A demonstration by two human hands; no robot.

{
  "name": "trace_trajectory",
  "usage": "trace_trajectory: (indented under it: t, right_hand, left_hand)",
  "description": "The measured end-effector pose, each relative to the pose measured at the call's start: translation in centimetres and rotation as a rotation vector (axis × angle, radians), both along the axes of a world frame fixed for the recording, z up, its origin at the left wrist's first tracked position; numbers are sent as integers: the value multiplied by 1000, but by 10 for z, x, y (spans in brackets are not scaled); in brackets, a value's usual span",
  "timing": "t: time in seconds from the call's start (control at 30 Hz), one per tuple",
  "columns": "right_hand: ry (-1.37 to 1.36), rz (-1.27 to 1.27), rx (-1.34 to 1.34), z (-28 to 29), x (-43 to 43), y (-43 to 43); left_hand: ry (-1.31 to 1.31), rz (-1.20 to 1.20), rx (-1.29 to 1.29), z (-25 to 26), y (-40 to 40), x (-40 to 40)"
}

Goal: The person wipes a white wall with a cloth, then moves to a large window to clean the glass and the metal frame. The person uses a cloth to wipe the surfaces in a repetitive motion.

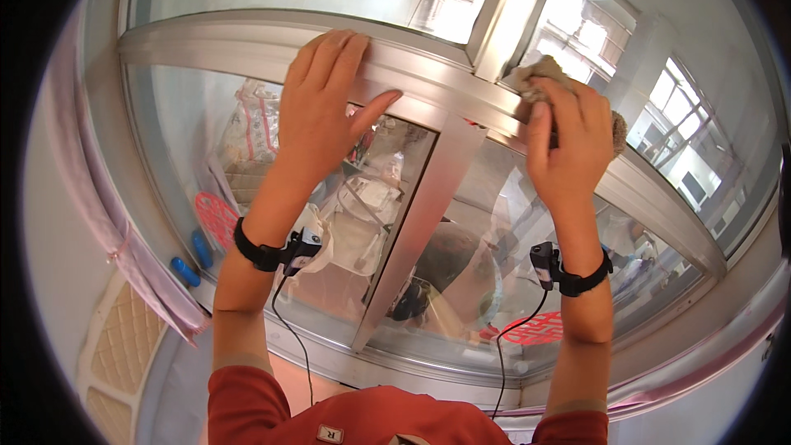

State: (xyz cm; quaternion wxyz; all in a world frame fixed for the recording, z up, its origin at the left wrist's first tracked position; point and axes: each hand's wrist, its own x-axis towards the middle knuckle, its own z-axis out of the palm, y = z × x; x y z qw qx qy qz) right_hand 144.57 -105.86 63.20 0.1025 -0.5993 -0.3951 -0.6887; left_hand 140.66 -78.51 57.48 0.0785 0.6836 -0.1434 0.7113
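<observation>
Both my arms reach up to a metal-framed window with glass panes. My left hand (327,99) lies on the horizontal frame bar (432,86), its thumb spread to the side, and holds no object. Farther right, my right hand (571,130) grips a brownish cloth (541,77) and presses it where the bar meets the upper right pane, just right of the vertical post (510,12). Part of the cloth sticks out beyond the far side of that hand. Each wrist wears a black strap with a small cabled device.
A pinkish curtain (86,179) hangs at the left, near a blue cylindrical object (185,272). Red cut-out decorations (216,219) are on the lower panes. A sliding sash's upright (420,228) stands below the bar. Bags and furniture show in the glass.
</observation>
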Motion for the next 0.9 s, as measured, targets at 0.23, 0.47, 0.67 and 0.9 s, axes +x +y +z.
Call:
trace_trajectory:
  t: [0.23, 0.47, 0.67, 0.9]
  right_hand:
    - [103, 476, 210, -22, -13, 13]
    - [763, 773, -227, -81, -58, 74]
    - [699, 707, -192, -92, -71, 69]
    - [946, 711, -274, -135, -80, 27]
  left_hand:
    - [131, -568, -17, -55, -48, -32]
    - [403, -1292, -641, -74, -92, -53]
    - [158, -941, -780, -48, -46, -58]
    - [-426, -39, -318, 61, 52, 2]
